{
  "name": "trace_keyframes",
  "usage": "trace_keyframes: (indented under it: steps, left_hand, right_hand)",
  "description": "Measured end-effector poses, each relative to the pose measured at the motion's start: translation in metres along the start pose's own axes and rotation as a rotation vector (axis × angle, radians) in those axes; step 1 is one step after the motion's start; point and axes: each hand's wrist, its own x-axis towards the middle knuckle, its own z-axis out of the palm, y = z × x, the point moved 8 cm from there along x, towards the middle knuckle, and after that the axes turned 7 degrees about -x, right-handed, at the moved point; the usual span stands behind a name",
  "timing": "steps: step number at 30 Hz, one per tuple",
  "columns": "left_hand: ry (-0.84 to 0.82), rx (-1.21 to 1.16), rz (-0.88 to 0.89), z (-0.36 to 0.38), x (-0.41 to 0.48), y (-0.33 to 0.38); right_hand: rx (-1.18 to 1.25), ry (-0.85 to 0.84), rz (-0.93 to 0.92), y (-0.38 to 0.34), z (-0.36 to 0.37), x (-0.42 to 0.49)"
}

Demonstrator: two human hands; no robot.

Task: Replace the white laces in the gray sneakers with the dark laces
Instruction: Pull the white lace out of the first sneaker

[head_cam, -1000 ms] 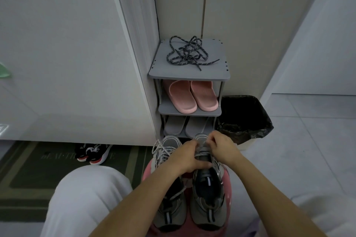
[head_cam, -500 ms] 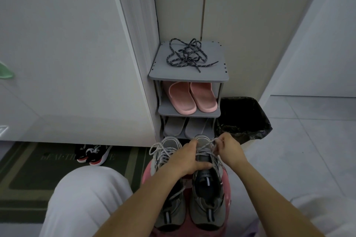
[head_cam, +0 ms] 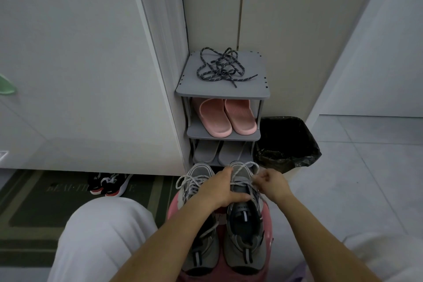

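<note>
Running through the gray sneaker [head_cam: 246, 242], lower centre: white lace [head_cam: 240, 182] — soft, light, limp, likely best pinched close to an eyelet. Right hand [head_cam: 272, 184] fingers pinch it; left hand [head_cam: 218, 191] clasps the sneaker. Dark laces [head_cam: 219, 68] lie tangled on shelf [head_cam: 251, 89], upper centre.

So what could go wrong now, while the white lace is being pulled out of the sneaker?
The right hand pinches the white lace while the left hand holds the sneaker on the pink stool; a hard tug could push the other sneaker off its edge.
The dark laces lie tangled on the shoe rack; they may knot tighter when lifted.
</note>
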Motion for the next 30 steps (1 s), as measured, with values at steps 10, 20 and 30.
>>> trace_keyframes:
  steps: [10,20,30]
  left_hand:
    - [-0.008,-0.007,0.011,-0.001,-0.001,0.001]
    - [0.306,0.187,0.171,-0.009,-0.015,0.017]
    - [0.433,0.126,0.322,0.023,-0.049,0.033]
  right_hand:
    - [0.116,0.053,0.102,0.013,0.0,0.009]
    - [-0.142,0.024,-0.02,-0.001,0.004,0.005]
    - [-0.09,0.007,-0.104,-0.002,0.007,0.003]
